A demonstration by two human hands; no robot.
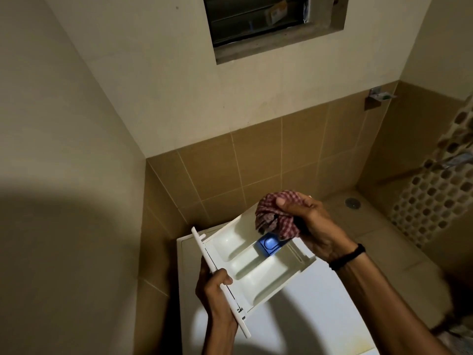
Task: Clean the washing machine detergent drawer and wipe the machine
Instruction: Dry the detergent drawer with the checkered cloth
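The white detergent drawer (pixel 252 271) is out of the machine and held in the air above the white washing machine top (pixel 320 311). My left hand (pixel 216 290) grips the drawer's front panel, thumb over its edge. A blue insert (pixel 268 244) sits in the drawer's far compartment. My right hand (pixel 311 224) holds a bunched red-and-white checked cloth (pixel 277 213) at the drawer's far end, just above the blue insert. A black band circles the right wrist.
Brown tiled wall (pixel 256 160) rises behind the machine, with a recessed window (pixel 268 24) higher up. To the right lie a tiled floor with a round drain (pixel 352 202) and a patterned curtain (pixel 440 190). A plain wall closes in on the left.
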